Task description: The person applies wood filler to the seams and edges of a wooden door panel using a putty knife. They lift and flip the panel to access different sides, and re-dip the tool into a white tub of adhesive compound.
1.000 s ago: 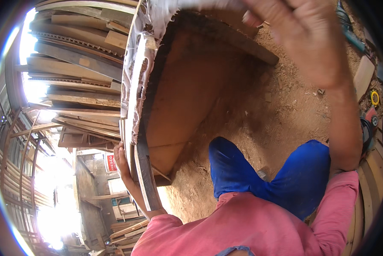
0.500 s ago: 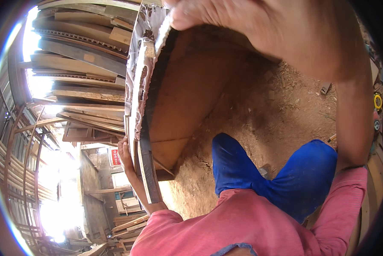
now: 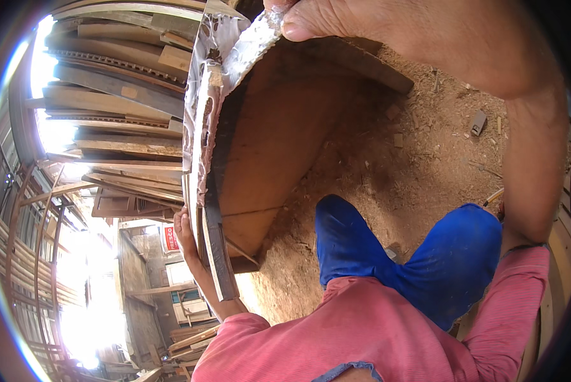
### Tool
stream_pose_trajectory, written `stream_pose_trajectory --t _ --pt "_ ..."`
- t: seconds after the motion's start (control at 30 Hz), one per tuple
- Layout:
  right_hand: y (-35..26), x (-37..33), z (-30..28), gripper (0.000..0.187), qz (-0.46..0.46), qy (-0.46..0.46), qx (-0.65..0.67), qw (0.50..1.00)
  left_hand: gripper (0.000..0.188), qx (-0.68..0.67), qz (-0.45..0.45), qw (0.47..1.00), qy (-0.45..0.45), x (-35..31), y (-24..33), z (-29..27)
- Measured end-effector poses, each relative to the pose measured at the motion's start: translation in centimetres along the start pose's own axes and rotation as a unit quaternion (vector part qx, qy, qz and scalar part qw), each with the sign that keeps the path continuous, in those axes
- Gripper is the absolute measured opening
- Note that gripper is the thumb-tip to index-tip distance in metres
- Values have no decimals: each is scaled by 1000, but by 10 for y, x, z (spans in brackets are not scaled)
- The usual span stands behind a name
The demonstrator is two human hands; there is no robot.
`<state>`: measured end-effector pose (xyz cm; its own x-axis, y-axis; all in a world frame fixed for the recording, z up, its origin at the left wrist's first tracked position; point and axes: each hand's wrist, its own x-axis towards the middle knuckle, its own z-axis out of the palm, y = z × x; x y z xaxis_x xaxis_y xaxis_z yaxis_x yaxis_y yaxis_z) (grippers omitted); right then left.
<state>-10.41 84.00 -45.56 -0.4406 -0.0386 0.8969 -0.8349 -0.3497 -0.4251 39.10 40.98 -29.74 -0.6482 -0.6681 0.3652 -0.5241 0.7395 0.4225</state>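
Note:
My right hand (image 3: 387,38) reaches across the top of the view. Its thumb and fingers pinch a whitish, wrinkled strip with a ragged edge (image 3: 255,46), which looks coated in glue. The strip lies against the upper end of a wooden panel's edge (image 3: 204,127), where white, glue-like stuff is smeared in streaks. Lower down, my left hand (image 3: 185,237) grips the outer side of the same panel, fingers pointing up along it; its thumb is hidden. The panel's broad brown inner face (image 3: 279,134) stands in shade between my hands, with a dark batten (image 3: 218,254) along its near edge.
Many boards (image 3: 120,95) are stacked on the left. Wood shavings cover the dirt floor (image 3: 362,172), where a small grey block (image 3: 478,123) lies. My knees (image 3: 355,235) are bent below the panel. A pencil-like yellow stick (image 3: 494,196) shows beside my right forearm.
My right hand has moved slightly right, away from the panel's edge, and more of the whitish strip now shows. My left hand stays on the panel. The view has shifted a little.

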Motion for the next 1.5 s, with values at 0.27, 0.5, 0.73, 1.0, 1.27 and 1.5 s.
stream_pose_trajectory --t 0.27,0.5,0.73,1.0,1.27,1.5 --pt "-40 -21 47 15 -16 -73 28 997 23 32 -8 999 -10 -6 -9 -18" --pt "-63 -33 97 16 -39 -133 18 990 25 56 -2 998 -15 -2 -10 -21" --pt "-59 9 52 18 -7 -165 75 984 25 51 -52 997 -4 -3 13 -7" --pt "-91 42 -20 10 103 -134 -58 984 23 102 4 994 50 -9 30 5" --pt "-109 85 -36 36 40 -35 34 998 28 164 -1 984 71 -20 52 2" --pt "-237 165 101 25 -131 -159 31 978 34 163 18 985 46 -16 71 -10"
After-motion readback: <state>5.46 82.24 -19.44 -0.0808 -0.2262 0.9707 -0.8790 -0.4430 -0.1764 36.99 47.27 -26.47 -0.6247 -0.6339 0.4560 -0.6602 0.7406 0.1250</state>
